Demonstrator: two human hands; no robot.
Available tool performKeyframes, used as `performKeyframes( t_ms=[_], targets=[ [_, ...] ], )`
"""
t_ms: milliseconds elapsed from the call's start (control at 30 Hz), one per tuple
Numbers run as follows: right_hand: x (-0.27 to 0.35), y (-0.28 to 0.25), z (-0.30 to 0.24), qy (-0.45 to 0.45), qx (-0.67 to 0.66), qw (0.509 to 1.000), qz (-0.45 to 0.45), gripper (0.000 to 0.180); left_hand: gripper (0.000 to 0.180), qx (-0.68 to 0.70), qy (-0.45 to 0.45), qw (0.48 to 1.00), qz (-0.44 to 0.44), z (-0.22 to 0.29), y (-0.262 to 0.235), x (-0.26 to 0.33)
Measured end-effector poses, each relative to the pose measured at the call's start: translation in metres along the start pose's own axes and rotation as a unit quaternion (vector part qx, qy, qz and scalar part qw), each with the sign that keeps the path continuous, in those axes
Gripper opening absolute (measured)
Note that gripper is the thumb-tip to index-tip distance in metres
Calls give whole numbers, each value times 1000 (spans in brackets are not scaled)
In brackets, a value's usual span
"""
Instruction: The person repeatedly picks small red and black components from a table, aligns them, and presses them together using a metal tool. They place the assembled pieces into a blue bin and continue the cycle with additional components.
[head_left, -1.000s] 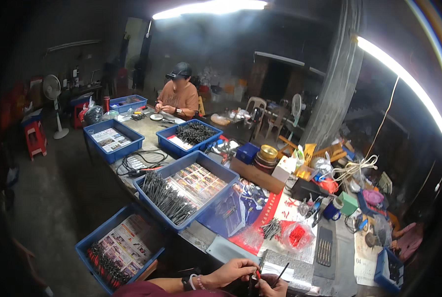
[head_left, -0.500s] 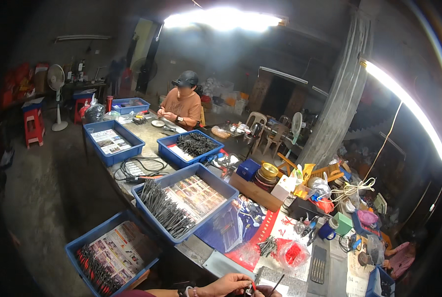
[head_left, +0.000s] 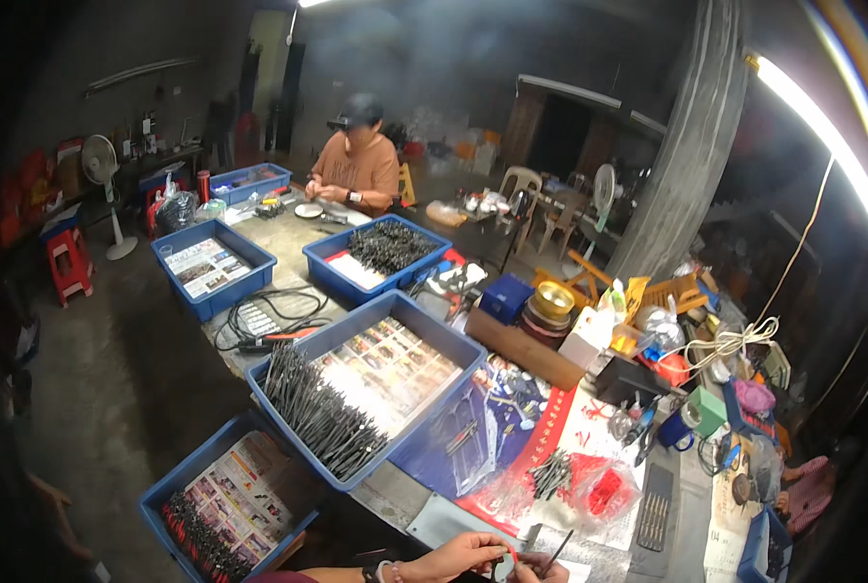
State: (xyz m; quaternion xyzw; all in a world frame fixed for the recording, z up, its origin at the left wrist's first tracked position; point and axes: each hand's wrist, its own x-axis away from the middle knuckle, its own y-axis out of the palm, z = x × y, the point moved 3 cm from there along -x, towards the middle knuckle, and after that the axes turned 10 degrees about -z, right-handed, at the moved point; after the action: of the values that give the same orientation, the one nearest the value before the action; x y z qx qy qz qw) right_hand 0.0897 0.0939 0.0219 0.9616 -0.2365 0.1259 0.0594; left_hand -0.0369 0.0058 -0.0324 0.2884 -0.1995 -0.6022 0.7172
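At the lower edge, my left hand [head_left: 465,557] has its fingertips pinched together on a small red piece [head_left: 510,558], perhaps a sleeve; its far end is hidden. Close beside it, my right hand [head_left: 543,571] is cut off by the picture's edge, its fingers closed around a thin black rod [head_left: 558,549] that slants up and to the right. The two hands almost touch. Left of them, a large blue tray [head_left: 436,413] holds a heap of thin black rods [head_left: 322,413] on printed paper.
A lower blue tray [head_left: 176,474] holds red-and-black rods. Beyond stand more blue trays [head_left: 351,283] and a cable [head_left: 298,309]. Red pieces in a plastic bag [head_left: 609,491], a panel with slim tools [head_left: 655,507] and a blue mug [head_left: 679,429] lie rightward. Another person [head_left: 356,170] sits across.
The whole view has tilted and shifted, with the lamp overhead moving mostly out of the picture. My hands stay together, and the red piece now looks curved rather than straight.
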Motion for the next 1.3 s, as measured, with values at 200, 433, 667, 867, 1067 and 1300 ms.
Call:
performKeyframes(
  t_ms=[200,433,667,867,1067,1300],
  targets=[
    [-12,4,-3,17,25,999,12,19,19,19,-31,999,22,9,-7,3],
    [-30,18,-12,74,-14,997,-14,22,18,-14,-36,998,45,24,-15,6],
    [-21,11,-15,57,-23,998,-3,23,25,35,-72,996,30,9,-32,2],
    [-13,2,-5,41,-28,999,-19,21,25,-5,-54,998,24,3,-20,-2],
    [11,-28,-7,36,-62,997,37,21,24,-9,-75,997,21,3,6,-8],
    [36,-56,-10,18,-84,984,158,11,21,-79,-137,987,-16,25,49,-31]
  ],
)
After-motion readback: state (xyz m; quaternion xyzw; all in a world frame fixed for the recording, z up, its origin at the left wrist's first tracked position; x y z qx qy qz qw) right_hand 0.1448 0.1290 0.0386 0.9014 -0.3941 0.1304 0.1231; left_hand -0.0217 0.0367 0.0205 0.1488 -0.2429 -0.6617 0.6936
